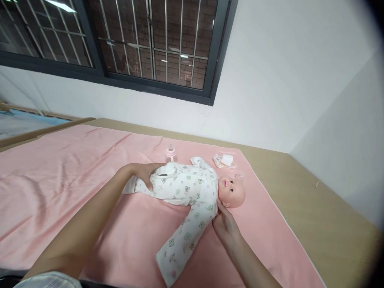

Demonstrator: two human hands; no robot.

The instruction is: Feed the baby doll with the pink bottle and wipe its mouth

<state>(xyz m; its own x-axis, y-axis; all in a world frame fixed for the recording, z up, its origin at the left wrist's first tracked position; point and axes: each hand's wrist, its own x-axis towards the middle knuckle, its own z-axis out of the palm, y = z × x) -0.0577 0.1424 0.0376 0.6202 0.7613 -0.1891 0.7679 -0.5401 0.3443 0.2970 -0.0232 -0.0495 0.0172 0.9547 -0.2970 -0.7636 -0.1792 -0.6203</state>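
A baby doll (187, 184) lies on its back across a pink sheet, its bald head (234, 192) toward the right. It wears a white onesie printed with small animals, and one long sleeve (183, 244) stretches toward me. My left hand (147, 173) lies around the doll's legs, thumb on the near side and fingers reaching over to the far side. At the neck and shoulder, my right hand (226, 224) holds the doll with the thumb beside the collar; its other fingers are partly hidden under the shoulder.
Behind the doll stands a small pink-and-clear baby bottle (171, 154). A clear plastic packet with something white (225, 161) lies beyond the head. The pink sheet (132, 236) covers a wooden surface (276, 176) against a white wall, below a barred window (156, 44).
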